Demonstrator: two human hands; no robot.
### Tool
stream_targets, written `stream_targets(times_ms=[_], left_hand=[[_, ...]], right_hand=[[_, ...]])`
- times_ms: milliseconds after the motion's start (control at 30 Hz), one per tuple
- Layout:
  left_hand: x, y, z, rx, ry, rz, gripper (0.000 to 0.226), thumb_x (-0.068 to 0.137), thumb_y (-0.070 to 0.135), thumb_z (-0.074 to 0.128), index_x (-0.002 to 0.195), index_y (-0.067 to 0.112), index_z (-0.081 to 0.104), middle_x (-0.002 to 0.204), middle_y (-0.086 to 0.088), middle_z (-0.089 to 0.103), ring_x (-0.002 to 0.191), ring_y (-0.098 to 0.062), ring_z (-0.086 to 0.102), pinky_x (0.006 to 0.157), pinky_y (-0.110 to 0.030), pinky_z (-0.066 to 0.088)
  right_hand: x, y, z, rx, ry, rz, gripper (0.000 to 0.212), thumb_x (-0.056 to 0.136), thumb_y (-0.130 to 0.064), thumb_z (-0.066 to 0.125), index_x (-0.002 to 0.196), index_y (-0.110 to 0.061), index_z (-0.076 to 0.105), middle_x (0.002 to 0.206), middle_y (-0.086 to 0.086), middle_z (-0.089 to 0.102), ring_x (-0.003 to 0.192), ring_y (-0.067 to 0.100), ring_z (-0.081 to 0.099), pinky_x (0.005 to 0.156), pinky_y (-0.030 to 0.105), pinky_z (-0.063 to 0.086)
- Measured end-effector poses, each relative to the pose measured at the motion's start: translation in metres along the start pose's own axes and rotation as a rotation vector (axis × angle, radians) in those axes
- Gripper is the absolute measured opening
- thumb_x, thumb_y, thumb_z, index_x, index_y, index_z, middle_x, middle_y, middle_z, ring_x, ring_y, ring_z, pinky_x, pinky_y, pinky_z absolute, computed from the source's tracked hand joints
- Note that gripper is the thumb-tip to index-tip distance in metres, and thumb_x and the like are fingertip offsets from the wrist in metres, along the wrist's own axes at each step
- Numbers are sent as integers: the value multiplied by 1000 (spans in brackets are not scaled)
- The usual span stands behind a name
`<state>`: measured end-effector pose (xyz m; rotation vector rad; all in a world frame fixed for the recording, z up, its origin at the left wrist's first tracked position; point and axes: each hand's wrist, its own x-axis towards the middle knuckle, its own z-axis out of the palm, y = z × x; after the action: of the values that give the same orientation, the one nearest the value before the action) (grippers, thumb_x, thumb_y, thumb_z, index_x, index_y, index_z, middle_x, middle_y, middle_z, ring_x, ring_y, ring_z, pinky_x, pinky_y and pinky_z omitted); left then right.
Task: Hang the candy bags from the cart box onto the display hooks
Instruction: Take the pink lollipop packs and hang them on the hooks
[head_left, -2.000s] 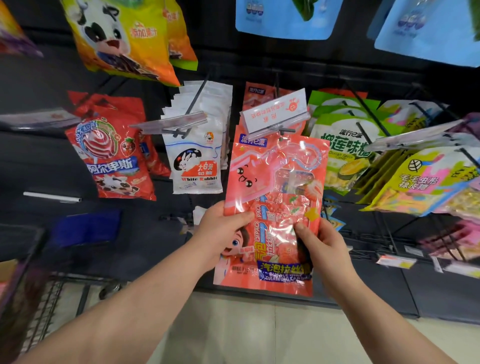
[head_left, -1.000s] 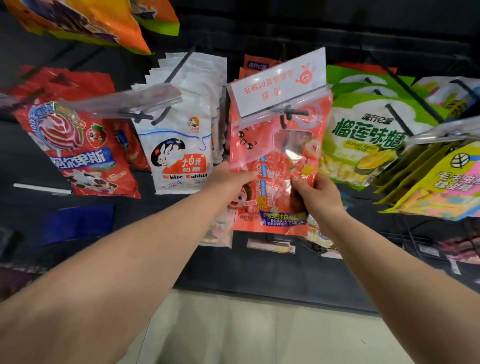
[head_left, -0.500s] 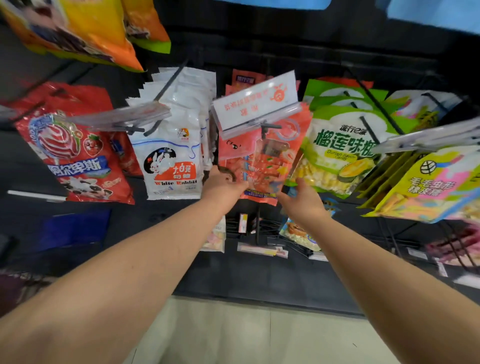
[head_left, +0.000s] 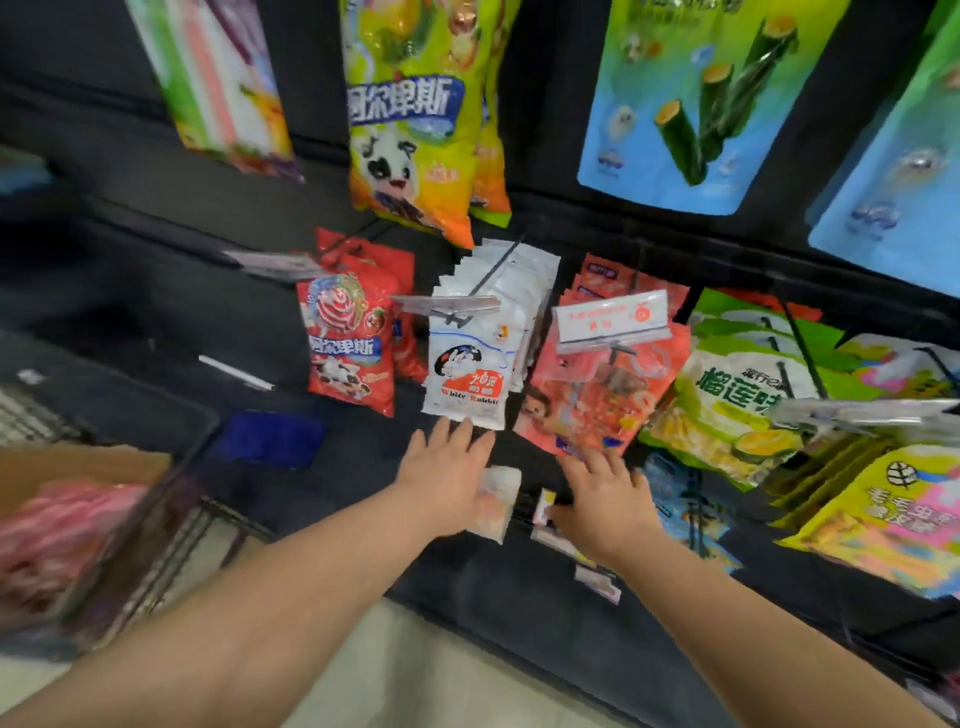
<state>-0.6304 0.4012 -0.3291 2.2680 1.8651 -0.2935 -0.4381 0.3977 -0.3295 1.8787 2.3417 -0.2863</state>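
Head view puts both our hands low before the rack (head_left: 597, 234); the left hand (head_left: 447, 480) is spread flat, fingers straight, holding nothing, and the right hand (head_left: 605, 501) is likewise spread and empty; a pale packet (head_left: 496, 501) shows just beside the left hand, and we cannot tell whether the two touch. A pink bag (head_left: 597, 400) hangs on its hook (head_left: 621, 356) under the price tag (head_left: 610, 314), between the white bags (head_left: 467, 374) and the green bags (head_left: 727, 389), just above the right hand and apart from it; it hangs askew, its long axis running down and to the left; glossy pink-red film, a clear window in the middle, a cartoon face at the lower left; light and floppy, we judge. That one looks done; the next move, as we read it, turns on the box (head_left: 78, 462), which lies down and left of both hands, well apart, in the cart (head_left: 202, 436); the left hand is nearer. Pink bags (head_left: 62, 530) lie in it in a blurred heap; which way their long axes run we cannot tell.
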Motion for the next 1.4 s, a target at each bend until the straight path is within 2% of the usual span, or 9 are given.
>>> stream_targets(times_ms=[133, 367, 633, 900, 1133, 1400], left_hand=[[-51, -44, 13, -53, -16, -174, 83, 92, 57, 44, 155, 22, 3, 164, -7, 2, 150, -33, 0, 118, -51, 7], [-153, -136, 37, -123, -10, -442, 85, 91, 58, 46, 155, 23, 2, 164, -6, 1, 150, -32, -2, 119, -51, 7], [-296, -254, 73, -134, 45, -620, 84, 88, 61, 44, 154, 24, 10, 161, -7, 17, 147, -32, 14, 116, -49, 16], [-432, -357, 114, -172, -10, -748, 87, 90, 62, 43, 155, 20, 4, 163, -7, 8, 150, -33, 5, 119, -49, 14], [-458, -398, 136, -197, 14, -756, 84, 90, 62, 43, 154, 22, 6, 163, -6, 10, 150, -31, 6, 118, -50, 18], [-443, -447, 146, -217, -24, -770, 84, 90, 61, 44, 154, 20, 8, 163, -6, 11, 149, -30, 9, 116, -50, 19]], right_hand=[[-2, -46, 5, -22, -14, -132, 66, 92, -50, 47, 148, -26, 22, 158, 0, 17, 147, 27, 10, 115, 51, 16], [-15, -151, 6, -37, -40, -319, 66, 92, -52, 45, 149, -27, 22, 159, -1, 19, 148, 28, 9, 116, 52, 12], [-51, -320, 21, -71, -57, -474, 67, 93, -52, 44, 150, -27, 18, 159, -3, 17, 148, 27, 7, 117, 52, 11], [-106, -484, 59, -59, -117, -603, 64, 93, -48, 47, 148, -27, 23, 157, -2, 22, 148, 26, 9, 117, 51, 11], [-114, -533, 69, -87, -177, -609, 64, 91, -48, 48, 148, -28, 26, 156, -1, 25, 148, 27, 11, 117, 51, 9], [-63, -579, 83, -122, -208, -612, 62, 90, -50, 50, 144, -27, 30, 153, 1, 31, 145, 27, 17, 116, 52, 13]])
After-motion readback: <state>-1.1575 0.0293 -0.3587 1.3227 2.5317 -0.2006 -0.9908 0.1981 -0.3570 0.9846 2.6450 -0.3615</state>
